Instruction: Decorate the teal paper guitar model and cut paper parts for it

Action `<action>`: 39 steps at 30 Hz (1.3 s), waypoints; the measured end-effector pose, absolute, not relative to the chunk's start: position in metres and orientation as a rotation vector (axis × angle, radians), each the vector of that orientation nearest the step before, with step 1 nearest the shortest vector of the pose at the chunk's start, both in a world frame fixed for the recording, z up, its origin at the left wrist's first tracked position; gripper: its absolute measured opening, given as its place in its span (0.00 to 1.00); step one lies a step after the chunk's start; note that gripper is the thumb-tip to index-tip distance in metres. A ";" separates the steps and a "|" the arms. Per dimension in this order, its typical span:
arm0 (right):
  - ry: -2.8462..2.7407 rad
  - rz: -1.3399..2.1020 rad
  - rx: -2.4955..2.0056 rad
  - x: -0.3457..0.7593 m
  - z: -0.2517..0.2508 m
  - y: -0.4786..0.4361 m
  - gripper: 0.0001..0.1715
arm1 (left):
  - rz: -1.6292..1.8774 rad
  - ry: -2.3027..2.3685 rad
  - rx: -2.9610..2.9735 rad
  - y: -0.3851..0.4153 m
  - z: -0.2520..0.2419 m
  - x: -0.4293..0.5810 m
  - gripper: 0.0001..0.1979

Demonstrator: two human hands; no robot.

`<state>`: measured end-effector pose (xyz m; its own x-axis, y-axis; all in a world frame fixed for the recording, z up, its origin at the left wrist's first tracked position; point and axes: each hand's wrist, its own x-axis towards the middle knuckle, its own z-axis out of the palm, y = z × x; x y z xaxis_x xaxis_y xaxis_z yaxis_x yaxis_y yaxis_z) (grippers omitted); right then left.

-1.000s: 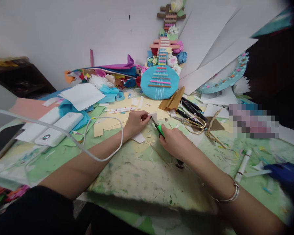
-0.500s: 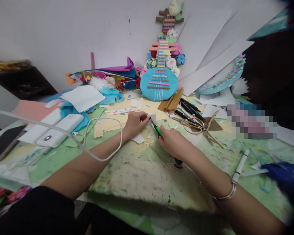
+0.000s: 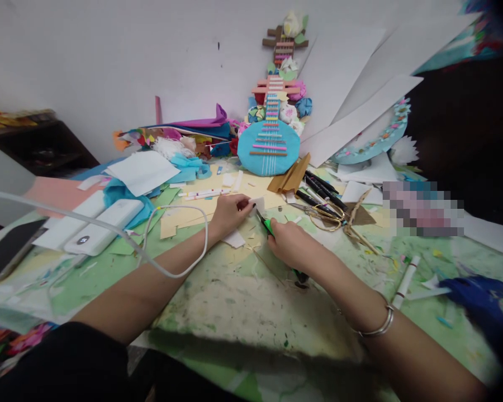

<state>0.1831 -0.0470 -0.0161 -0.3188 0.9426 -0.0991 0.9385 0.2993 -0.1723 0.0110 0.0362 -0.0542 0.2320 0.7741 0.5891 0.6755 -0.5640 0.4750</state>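
My left hand [image 3: 230,215] is closed, pinching a small white piece of paper [image 3: 257,204] between thumb and fingers above the cluttered tabletop. From the right, my right hand [image 3: 291,240] grips a green and black utility knife [image 3: 267,224]. Its blade points up and left, close to the white piece by my left thumb; whether it touches the paper I cannot tell. The knife's dark rear end shows below my right palm. Under the hands lie yellow paper sheets [image 3: 188,221] and small scraps. Another white paper piece [image 3: 233,239] rests beside my left wrist.
A blue paper lute [image 3: 269,146] leans against the wall. Gold-handled scissors [image 3: 324,218] and black markers [image 3: 318,187] lie right of my hands. A white cable [image 3: 142,254] loops over my left forearm. A power bank [image 3: 104,226] and a phone [image 3: 8,248] sit left.
The whole view has shifted slightly, with the right-hand items a little further left. Both hands keep their grips, and the knife stays close to the white paper.
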 end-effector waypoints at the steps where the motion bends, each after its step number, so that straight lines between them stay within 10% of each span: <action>1: -2.517 0.316 -1.820 0.183 -0.016 -0.047 0.18 | 1.249 1.401 2.371 0.036 -0.054 0.011 0.08; 25: -2.391 0.303 -1.836 0.189 -0.015 -0.055 0.20 | 1.199 1.246 1.838 0.043 -0.058 0.007 0.08; 39: -2.015 0.866 -1.714 0.197 -0.012 -0.054 0.16 | 1.335 1.003 1.304 0.041 -0.045 0.000 0.14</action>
<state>0.1966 -0.0545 -0.0115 -0.2021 0.9724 -0.1171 0.7541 0.0782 -0.6521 0.0005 0.0407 -0.0451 0.0553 0.9811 0.1854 -0.0951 -0.1797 0.9791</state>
